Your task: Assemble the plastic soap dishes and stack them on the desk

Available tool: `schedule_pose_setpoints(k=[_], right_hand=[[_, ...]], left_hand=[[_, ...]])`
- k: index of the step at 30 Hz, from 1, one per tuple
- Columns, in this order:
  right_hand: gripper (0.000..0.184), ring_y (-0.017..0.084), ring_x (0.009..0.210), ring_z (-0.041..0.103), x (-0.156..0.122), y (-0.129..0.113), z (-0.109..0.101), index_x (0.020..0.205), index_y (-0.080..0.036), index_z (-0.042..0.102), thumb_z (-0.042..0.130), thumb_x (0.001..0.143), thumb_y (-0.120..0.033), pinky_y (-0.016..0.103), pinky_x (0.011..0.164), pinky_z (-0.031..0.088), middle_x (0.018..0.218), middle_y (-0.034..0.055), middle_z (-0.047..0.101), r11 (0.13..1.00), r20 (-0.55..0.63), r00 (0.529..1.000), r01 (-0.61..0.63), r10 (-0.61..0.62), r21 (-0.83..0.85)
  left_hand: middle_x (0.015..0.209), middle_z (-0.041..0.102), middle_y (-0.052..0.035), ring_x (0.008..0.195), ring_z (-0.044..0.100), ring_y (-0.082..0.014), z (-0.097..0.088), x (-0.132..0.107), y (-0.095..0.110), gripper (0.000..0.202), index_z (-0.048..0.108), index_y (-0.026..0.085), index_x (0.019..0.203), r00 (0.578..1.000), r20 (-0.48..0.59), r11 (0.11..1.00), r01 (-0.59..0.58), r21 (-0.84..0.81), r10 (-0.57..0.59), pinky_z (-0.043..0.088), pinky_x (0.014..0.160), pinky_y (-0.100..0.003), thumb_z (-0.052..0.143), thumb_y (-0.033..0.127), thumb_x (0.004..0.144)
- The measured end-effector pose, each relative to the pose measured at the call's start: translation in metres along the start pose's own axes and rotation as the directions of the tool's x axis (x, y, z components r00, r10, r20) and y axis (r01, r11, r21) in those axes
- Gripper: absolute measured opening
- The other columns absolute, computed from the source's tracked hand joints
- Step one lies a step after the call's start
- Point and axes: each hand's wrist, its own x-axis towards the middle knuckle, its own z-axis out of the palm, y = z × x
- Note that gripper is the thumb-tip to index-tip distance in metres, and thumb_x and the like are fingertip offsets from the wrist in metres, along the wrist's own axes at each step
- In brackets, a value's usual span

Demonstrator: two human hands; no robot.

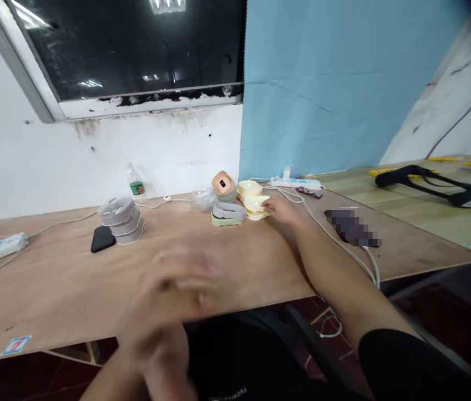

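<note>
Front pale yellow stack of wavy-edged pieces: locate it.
In the head view, the front pale yellow stack sits just right of centre, between the grey oval ring and the right hand.

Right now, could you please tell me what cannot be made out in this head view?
Head view:
Left hand: motion blur hides finger details.
Right hand: too small to tell whether it grips or only touches the cream wavy-edged piece.
Phone-like device: pixelation hides its surface.
Plastic bottle: label text too small.
Left power strip: cut off by left edge.
</note>
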Motion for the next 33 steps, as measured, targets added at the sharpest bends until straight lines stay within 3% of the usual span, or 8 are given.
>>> schedule_pose_setpoints(k=[3,7,12,15,18,24,28,33], right_hand=[[0.019,0.023,0.089,0.064,-0.001,0.005,0.002,0.088,-0.015,0.072,0.057,0.078,-0.010,0.032,0.082,0.047,0.094,0.0108,0.072,1.000,0.023,1.000,-0.001,0.002,-0.028],[0.025,0.023,0.091,0.065,-0.003,0.008,0.006,0.090,-0.018,0.073,0.056,0.075,-0.007,0.033,0.084,0.048,0.096,0.0090,0.072,0.999,0.054,0.998,-0.005,0.007,-0.040],[0.035,0.025,0.098,0.063,-0.003,0.008,0.008,0.098,-0.016,0.072,0.050,0.073,-0.003,0.036,0.090,0.047,0.104,0.0119,0.071,1.000,-0.006,1.000,0.005,-0.005,-0.002],[0.034,0.026,0.101,0.062,-0.001,0.004,0.008,0.099,-0.016,0.071,0.050,0.074,-0.006,0.040,0.091,0.047,0.106,0.0118,0.070,0.999,-0.092,0.996,0.009,-0.005,0.040],[0.030,0.026,0.098,0.063,0.001,-0.003,0.008,0.098,-0.017,0.072,0.052,0.076,-0.012,0.041,0.089,0.049,0.103,0.0103,0.071,0.997,-0.109,0.994,0.016,-0.007,0.077],[0.024,0.024,0.092,0.064,0.004,-0.021,0.008,0.096,-0.019,0.071,0.052,0.082,-0.023,0.038,0.083,0.049,0.100,0.0085,0.072,0.992,-0.100,0.995,0.009,0.003,0.125],[0.027,0.027,0.097,0.062,0.003,-0.042,-0.003,0.104,-0.018,0.069,0.051,0.085,-0.026,0.040,0.087,0.047,0.101,0.0099,0.070,0.990,-0.256,0.966,0.014,0.024,0.143],[0.039,0.027,0.104,0.059,-0.002,-0.097,-0.013,0.124,-0.020,0.057,0.050,0.089,-0.036,0.043,0.093,0.045,0.107,0.0098,0.067,0.959,-0.433,0.902,0.126,-0.004,0.254]], left_hand=[[0.106,0.064,-0.0054,0.105,0.059,-0.0260,-0.010,0.042,-0.050,0.043,0.062,0.027,0.105,0.996,-0.089,0.993,-0.015,0.119,0.025,0.050,0.090,-0.048,0.045,0.062,0.086],[0.115,0.061,-0.0055,0.114,0.053,-0.0265,-0.048,0.071,-0.126,0.030,0.063,0.023,0.102,0.969,-0.224,0.861,0.198,0.467,-0.102,0.038,0.102,-0.050,0.056,0.048,0.087],[0.133,0.049,-0.0115,0.129,0.036,-0.0397,-0.083,0.052,-0.206,0.050,0.059,0.019,0.113,0.864,-0.448,0.590,0.489,0.643,-0.229,0.022,0.106,-0.063,0.065,0.054,0.077],[0.145,0.034,-0.0206,0.134,0.030,-0.0434,-0.082,0.032,-0.227,0.073,0.049,0.015,0.130,0.775,-0.509,0.365,0.628,0.687,-0.374,0.022,0.105,-0.064,0.063,0.060,0.075],[0.148,0.029,-0.0231,0.134,0.031,-0.0428,-0.077,0.018,-0.237,0.083,0.044,0.017,0.136,0.722,-0.480,0.258,0.652,0.713,-0.498,0.025,0.105,-0.062,0.063,0.065,0.072],[0.135,0.047,-0.0158,0.126,0.046,-0.0301,-0.083,0.010,-0.253,0.069,0.047,0.018,0.132,0.690,-0.458,0.327,0.693,0.643,-0.560,0.037,0.105,-0.044,0.060,0.058,0.078],[0.135,0.046,-0.0122,0.130,0.042,-0.0287,-0.080,0.014,-0.244,0.063,0.050,0.017,0.129,0.799,-0.478,0.480,0.601,0.639,-0.365,0.033,0.109,-0.042,0.062,0.053,0.079],[0.133,0.051,-0.0120,0.126,0.047,-0.0264,-0.032,0.011,-0.218,0.061,0.047,0.017,0.130,0.912,-0.147,0.725,0.395,0.564,-0.383,0.039,0.106,-0.039,0.061,0.050,0.081]])
